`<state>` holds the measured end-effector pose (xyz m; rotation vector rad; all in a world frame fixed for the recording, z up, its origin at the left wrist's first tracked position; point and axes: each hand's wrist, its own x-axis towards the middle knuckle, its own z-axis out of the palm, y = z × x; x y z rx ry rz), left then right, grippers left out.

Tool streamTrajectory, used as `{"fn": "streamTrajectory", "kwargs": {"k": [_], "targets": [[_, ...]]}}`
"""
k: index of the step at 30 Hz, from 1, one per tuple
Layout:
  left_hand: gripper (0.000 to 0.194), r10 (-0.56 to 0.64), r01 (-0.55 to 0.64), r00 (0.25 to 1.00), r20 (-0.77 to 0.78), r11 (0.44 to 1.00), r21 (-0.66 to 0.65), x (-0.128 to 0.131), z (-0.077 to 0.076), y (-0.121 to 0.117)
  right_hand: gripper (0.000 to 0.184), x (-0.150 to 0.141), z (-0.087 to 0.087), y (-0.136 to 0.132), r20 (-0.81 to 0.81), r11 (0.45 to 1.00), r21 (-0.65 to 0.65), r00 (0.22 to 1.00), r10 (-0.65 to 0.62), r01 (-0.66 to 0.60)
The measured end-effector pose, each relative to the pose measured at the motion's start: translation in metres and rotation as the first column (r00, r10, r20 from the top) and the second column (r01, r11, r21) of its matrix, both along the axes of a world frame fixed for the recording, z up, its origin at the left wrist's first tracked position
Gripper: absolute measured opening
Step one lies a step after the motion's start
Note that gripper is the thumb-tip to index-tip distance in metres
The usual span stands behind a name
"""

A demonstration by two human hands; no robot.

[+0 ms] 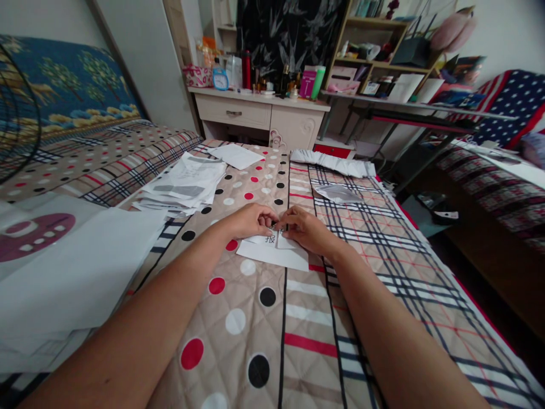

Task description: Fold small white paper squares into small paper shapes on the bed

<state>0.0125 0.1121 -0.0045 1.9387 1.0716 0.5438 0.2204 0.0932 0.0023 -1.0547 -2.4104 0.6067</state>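
Note:
A white sheet of paper [275,253] with a printed black character lies on the quilted bedspread [272,335] in front of me. Its upper part is folded over. My left hand [251,220] and my right hand [303,229] meet above it, fingertips pinched together on the folded top edge of the paper. Both forearms stretch from the near edge toward the sheet.
A pile of white papers [183,184] lies at the left, a single sheet [236,155] farther back, a long white folded strip [332,163] and a grey-printed piece [338,193] at the right. Large white sheets [72,272] cover the near left. A cluttered dresser [259,111] stands behind.

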Motion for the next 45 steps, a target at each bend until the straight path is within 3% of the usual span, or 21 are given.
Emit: {"fn": "streamTrajectory", "kwargs": {"k": [3, 6, 9, 11, 16, 18, 20, 23, 28, 31, 35, 41, 45], "targets": [[0.034, 0.010, -0.009, 1.000, -0.010, 0.999, 0.039, 0.001, 0.004, -0.001, 0.015, 0.000, -0.002, 0.001, -0.041, 0.999, 0.002, 0.998, -0.046, 0.046], [0.027, 0.033, -0.015, 0.996, -0.081, 0.979, 0.205, 0.003, 0.007, -0.001, 0.004, -0.001, -0.003, 0.001, -0.087, 0.991, 0.050, 0.989, -0.121, 0.126], [0.017, 0.066, 0.012, 0.980, -0.188, 0.923, 0.383, 0.006, 0.010, -0.003, 0.009, -0.004, -0.004, -0.001, -0.122, 0.973, 0.083, 0.971, -0.204, 0.215], [0.016, 0.087, 0.017, 0.970, -0.226, 0.906, 0.423, 0.008, 0.011, -0.004, 0.010, -0.008, -0.005, -0.002, -0.136, 0.959, 0.098, 0.958, -0.252, 0.266], [0.018, 0.027, 0.044, 0.977, -0.214, 0.947, 0.319, 0.007, 0.014, -0.007, 0.012, -0.015, -0.003, -0.006, -0.117, 0.939, 0.114, 0.943, -0.312, 0.325], [0.023, -0.005, 0.057, 0.977, -0.212, 0.969, 0.241, 0.006, 0.016, -0.010, 0.010, -0.012, 0.000, -0.008, -0.066, 0.950, 0.039, 0.949, -0.308, 0.311], [0.033, 0.011, 0.041, 0.972, -0.234, 0.975, 0.219, 0.007, 0.018, -0.018, 0.008, -0.007, 0.004, -0.009, -0.024, 0.957, -0.115, 0.962, -0.271, 0.266], [0.040, 0.151, -0.070, 0.951, -0.271, 0.955, 0.287, 0.014, 0.022, -0.037, 0.020, 0.003, 0.009, -0.009, -0.034, 0.952, -0.262, 0.985, -0.172, 0.157], [0.042, 0.358, -0.267, 0.891, -0.278, 0.910, 0.316, 0.031, 0.019, -0.065, 0.024, 0.005, 0.006, -0.007, -0.048, 0.987, -0.122, 0.993, -0.112, 0.106], [0.025, 0.461, -0.361, 0.850, -0.257, 0.863, 0.352, 0.035, 0.010, -0.070, 0.027, 0.003, 0.003, -0.006, -0.052, 0.994, -0.063, 0.994, -0.093, 0.090], [0.017, 0.469, -0.377, 0.869, -0.154, 0.832, 0.407, 0.034, -0.003, -0.072, 0.024, 0.008, 0.001, -0.002, -0.118, 0.996, -0.045, 0.990, -0.083, 0.078], [0.015, 0.466, -0.409, 0.882, -0.065, 0.828, 0.384, 0.030, -0.007, -0.073, 0.009, 0.015, -0.004, 0.004, -0.226, 0.954, -0.289, 0.962, -0.154, 0.085], [0.010, 0.479, -0.438, 0.877, -0.032, 0.825, 0.357, 0.029, -0.006, -0.072, 0.009, 0.013, -0.003, 0.004, -0.235, 0.929, -0.364, 0.958, -0.166, 0.072]]}}
